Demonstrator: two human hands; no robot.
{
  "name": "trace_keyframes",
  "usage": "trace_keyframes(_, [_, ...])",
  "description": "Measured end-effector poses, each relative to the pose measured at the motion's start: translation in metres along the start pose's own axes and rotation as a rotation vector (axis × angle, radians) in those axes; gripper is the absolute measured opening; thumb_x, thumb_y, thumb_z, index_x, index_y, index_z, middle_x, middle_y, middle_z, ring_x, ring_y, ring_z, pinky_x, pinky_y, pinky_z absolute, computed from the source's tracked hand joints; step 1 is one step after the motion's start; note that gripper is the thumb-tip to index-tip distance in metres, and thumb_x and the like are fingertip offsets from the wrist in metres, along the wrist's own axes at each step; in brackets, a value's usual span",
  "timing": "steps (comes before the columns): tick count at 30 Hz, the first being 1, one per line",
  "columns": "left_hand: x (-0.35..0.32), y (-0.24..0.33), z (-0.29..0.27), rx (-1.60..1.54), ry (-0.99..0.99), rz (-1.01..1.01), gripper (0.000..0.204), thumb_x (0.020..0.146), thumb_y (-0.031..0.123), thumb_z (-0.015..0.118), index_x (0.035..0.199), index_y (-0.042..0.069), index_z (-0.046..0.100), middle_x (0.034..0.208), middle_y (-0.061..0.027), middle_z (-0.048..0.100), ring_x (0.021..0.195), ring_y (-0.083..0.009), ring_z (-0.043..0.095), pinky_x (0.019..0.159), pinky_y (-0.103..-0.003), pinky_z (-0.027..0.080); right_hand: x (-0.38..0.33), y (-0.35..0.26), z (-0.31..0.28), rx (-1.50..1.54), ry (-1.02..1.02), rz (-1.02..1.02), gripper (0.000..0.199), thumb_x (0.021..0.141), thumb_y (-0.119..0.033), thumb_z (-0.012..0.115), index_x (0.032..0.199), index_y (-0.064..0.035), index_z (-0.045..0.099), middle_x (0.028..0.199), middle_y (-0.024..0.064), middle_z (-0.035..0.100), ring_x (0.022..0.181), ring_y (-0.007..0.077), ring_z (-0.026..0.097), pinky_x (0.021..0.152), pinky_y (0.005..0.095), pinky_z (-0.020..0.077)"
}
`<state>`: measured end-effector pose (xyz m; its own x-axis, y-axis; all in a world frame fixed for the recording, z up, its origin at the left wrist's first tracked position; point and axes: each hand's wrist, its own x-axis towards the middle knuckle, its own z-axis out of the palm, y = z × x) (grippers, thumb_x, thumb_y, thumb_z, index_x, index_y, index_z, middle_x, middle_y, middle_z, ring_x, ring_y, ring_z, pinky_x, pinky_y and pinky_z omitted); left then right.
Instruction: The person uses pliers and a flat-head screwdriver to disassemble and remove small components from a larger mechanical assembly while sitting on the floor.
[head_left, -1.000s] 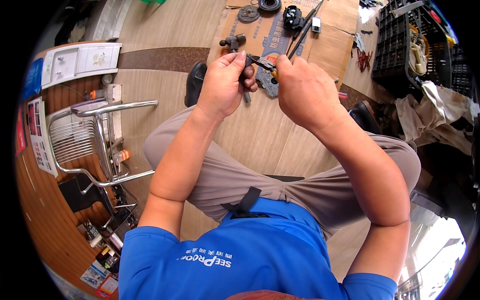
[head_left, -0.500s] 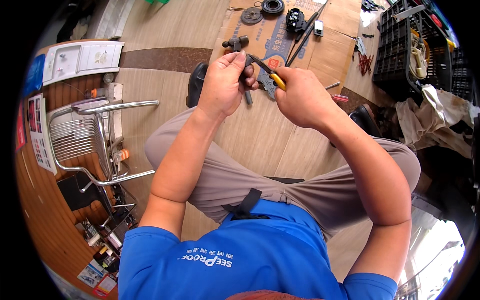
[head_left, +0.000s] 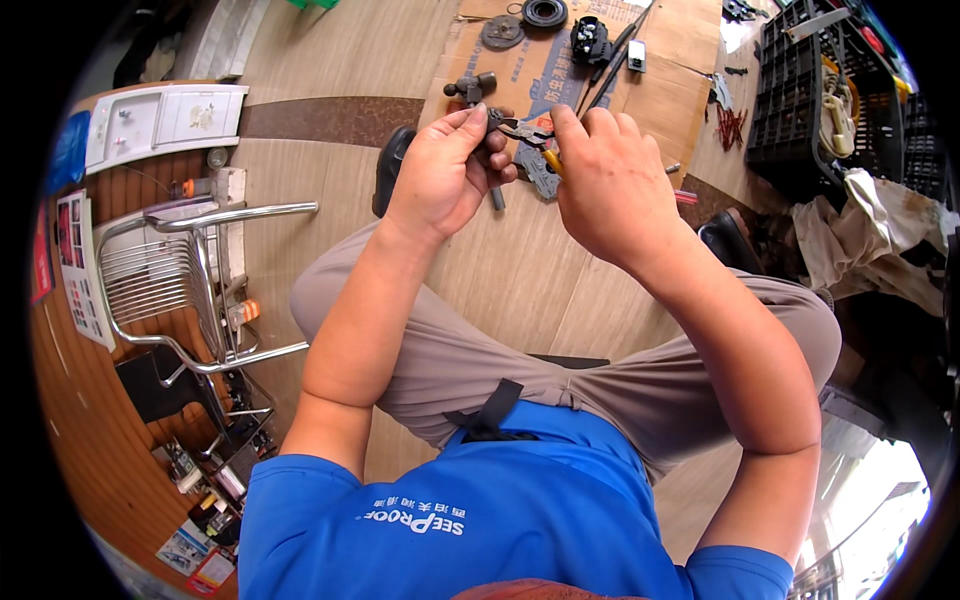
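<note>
**At the near edge of the cardboard sheet, pliers meet a small dark part**

Above the cardboard's near edge, the left hand pinches the dark part between thumb and fingers. The right hand grips the yellow-handled pliers, its knuckles uppermost. The jaws reach the part, though I cannot tell whether they are closed on it.

Half a second ago the pliers stood nearly edge-on; now the right wrist has rolled over and the tool shows its flat side (much as it did a second ago). The left hand has barely shifted. I read this as turning or bending work on a steadied part, with the grip being reset between turns.

A hammer lies at the cardboard's left side, just beyond the left fingers, and a grey metal plate sits below the pliers at its near edge, so a downward slip could meet either. Toward the person from the cardboard, bare floor gives the wrists room; the black crate stands off its right side, clear of the right elbow.
</note>
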<state>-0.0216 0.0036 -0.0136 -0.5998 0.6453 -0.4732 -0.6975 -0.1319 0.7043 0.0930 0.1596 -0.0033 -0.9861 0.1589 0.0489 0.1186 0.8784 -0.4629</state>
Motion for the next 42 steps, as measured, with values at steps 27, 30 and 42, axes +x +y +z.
trace_keyframes(27, [-0.001, -0.004, 0.005, -0.013, -0.041, 0.026, 0.017, 0.097, 0.020, 0.054, 0.090, 0.004, 0.056, 0.074, -0.0036, 0.057, 0.064, -0.0138, 0.054, 0.060, -0.032, 0.051, 0.003, 0.003, -0.003, -0.202, 0.124, -0.061, 0.044, 0.081, -0.010, 0.053, 0.124, 0.0009, 0.054, 0.094, 0.0110, 0.058, 0.091, 0.0262, 0.055, 0.073, 0.0402, 0.0440])
trace_keyframes(30, [-0.001, -0.004, 0.007, -0.001, -0.029, 0.053, 0.017, 0.097, 0.020, 0.053, 0.091, 0.004, 0.057, 0.076, -0.0046, 0.059, 0.065, -0.0145, 0.056, 0.060, -0.033, 0.051, 0.002, 0.001, -0.003, -0.225, 0.163, -0.059, 0.045, 0.081, -0.010, 0.053, 0.125, 0.0017, 0.053, 0.093, 0.0110, 0.058, 0.091, 0.0262, 0.055, 0.073, 0.0402, 0.0441])
trace_keyframes(42, [-0.004, -0.010, 0.011, 0.149, 0.023, 0.220, 0.015, 0.097, 0.016, 0.054, 0.097, 0.001, 0.058, 0.077, -0.0049, 0.061, 0.063, -0.0143, 0.059, 0.061, -0.029, 0.054, 0.000, -0.002, -0.008, -0.224, 0.132, -0.048, 0.045, 0.081, -0.011, 0.055, 0.124, 0.0021, 0.054, 0.088, 0.0113, 0.059, 0.084, 0.0260, 0.059, 0.068, 0.0390, 0.0490])
